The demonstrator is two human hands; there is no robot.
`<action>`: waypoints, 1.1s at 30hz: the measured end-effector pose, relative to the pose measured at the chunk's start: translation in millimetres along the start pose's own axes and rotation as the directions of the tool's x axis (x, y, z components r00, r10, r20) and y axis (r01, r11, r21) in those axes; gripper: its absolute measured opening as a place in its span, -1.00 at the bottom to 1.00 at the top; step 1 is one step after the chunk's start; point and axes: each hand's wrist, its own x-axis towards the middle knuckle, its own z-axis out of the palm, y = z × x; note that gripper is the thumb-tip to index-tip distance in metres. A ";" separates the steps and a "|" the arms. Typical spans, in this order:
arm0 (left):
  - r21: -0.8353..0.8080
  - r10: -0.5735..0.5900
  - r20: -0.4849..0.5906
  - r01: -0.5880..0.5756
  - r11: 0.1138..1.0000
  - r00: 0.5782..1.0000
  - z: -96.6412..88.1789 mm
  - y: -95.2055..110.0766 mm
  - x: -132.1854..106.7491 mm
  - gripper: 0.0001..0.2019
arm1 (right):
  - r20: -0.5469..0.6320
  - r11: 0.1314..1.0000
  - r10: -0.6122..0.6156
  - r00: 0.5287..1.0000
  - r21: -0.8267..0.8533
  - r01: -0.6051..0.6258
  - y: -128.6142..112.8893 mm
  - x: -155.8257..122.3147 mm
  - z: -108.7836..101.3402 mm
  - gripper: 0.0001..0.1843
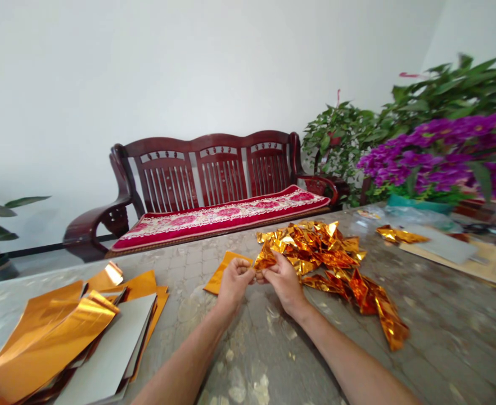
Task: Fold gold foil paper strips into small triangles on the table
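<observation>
Between my two hands is a folded piece of gold foil paper (265, 256), standing up in a pointed shape above the fingers. My left hand (234, 278) pinches its near left corner with thumb and fingertips. My right hand (285, 281) grips its right side, thumb in front. A flat gold foil sheet (220, 274) lies on the table just left of and partly behind my left hand. Right behind my right hand spreads a heap of folded gold foil pieces (315, 244), with several more trailing toward the front right.
A loose stack of gold foil sheets (58, 326), some grey side up, covers the table's left end. Cardboard (484, 261), plastic wrap and purple flowers (446, 149) stand at the right. Beyond the patterned table (180, 320) is a wooden bench (201, 174) with a red cushion.
</observation>
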 end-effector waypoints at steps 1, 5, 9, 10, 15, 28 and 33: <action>0.003 -0.011 -0.009 0.011 1.000 1.000 -1.2 -1.2 1.1 -0.64 | -0.006 1.000 -0.001 1.000 0.006 0.001 0.5 -0.2 -1.1 -0.47; 0.042 -0.023 -0.009 0.024 0.999 1.000 -5.4 -7.4 6.6 -0.64 | -0.088 1.000 -0.024 0.996 0.004 0.024 5.3 2.9 -7.3 -0.43; 0.086 0.061 0.000 -0.061 0.994 0.998 -4.1 -12.2 8.6 -0.70 | -0.167 0.999 -0.042 0.985 -0.001 0.042 11.1 8.8 -11.9 -0.56; 0.098 0.089 0.003 -0.089 0.991 0.996 -3.1 -12.8 7.9 -0.70 | -0.173 0.999 -0.044 0.984 0.003 0.045 12.1 9.6 -12.4 -0.57; 0.187 0.195 0.060 -0.203 0.961 0.979 0.1 -13.7 0.7 -0.70 | -0.186 0.998 -0.024 0.982 0.051 0.034 13.3 8.3 -10.9 -0.62; 0.272 0.182 -0.149 -0.137 0.953 0.972 -16.8 -28.7 18.5 -0.88 | -0.002 0.692 -0.297 0.955 -0.690 0.214 17.0 2.0 -16.8 -0.63; 0.371 0.224 -0.083 -0.178 0.911 0.971 -17.4 -30.3 16.1 -0.85 | 0.160 0.188 -0.389 0.907 -0.950 0.248 -3.8 4.0 -24.9 -0.58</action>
